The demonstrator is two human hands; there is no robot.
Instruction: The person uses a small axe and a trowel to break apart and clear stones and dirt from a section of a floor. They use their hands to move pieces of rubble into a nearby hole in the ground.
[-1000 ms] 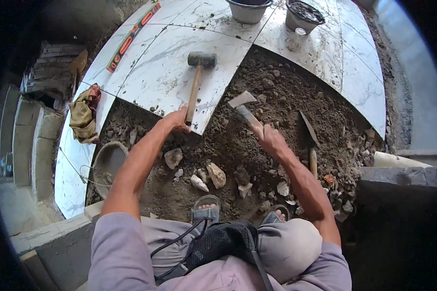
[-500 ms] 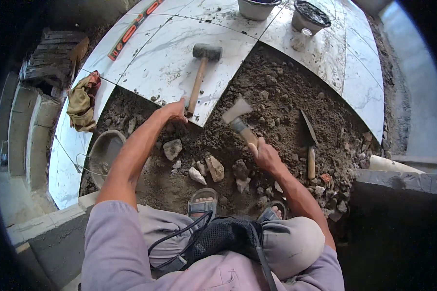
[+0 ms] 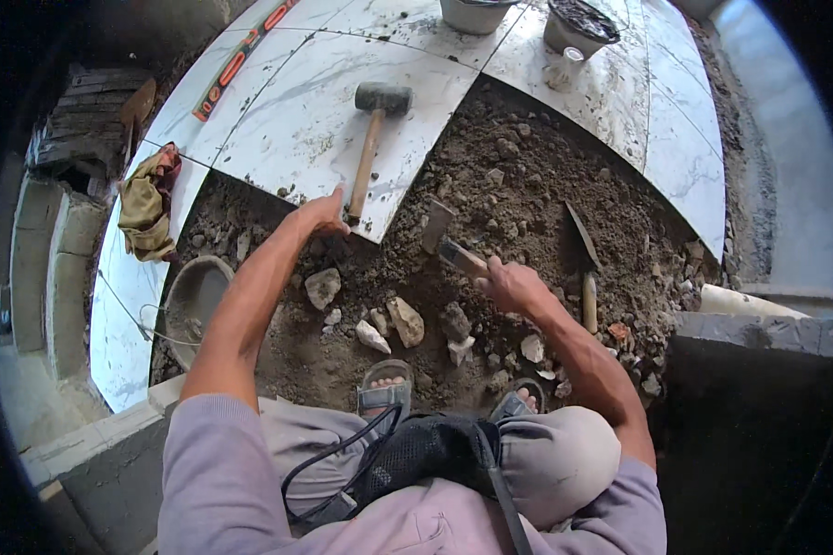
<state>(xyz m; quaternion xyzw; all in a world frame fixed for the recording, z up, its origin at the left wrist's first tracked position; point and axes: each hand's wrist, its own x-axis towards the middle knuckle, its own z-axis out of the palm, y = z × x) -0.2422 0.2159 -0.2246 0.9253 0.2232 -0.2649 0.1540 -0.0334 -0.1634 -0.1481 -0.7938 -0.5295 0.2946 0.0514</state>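
At the near corner of a white marbled floor tile (image 3: pixel 287 120), my left hand (image 3: pixel 320 215) rests on the edge. One finger stretches over the tile's top and the thumb is down by the edge; its other fingers are partly hidden. Beside it lies a rubber mallet (image 3: pixel 366 157), black head away from me. My right hand (image 3: pixel 516 287) is closed round the wooden handle of a short tool with a flat metal blade (image 3: pixel 437 228), held over the dug-up soil (image 3: pixel 518 194). To the right, a pointed trowel (image 3: pixel 583 242) with a wooden handle lies on the soil.
Several stones (image 3: pixel 405 321) lie before my sandalled feet. At the left are a bowl-like basin (image 3: pixel 197 294) with a wire and a crumpled cloth (image 3: pixel 148 205). An orange spirit level (image 3: pixel 241 61) and two buckets (image 3: pixel 565 37) (image 3: pixel 472 17) stand farther back on tiles. A pale pipe (image 3: pixel 745 302) lies right.
The blade in my right hand has turned and come down closer to the soil beside the tile corner. My left hand stays at the tile edge. The whole view has shifted slightly.
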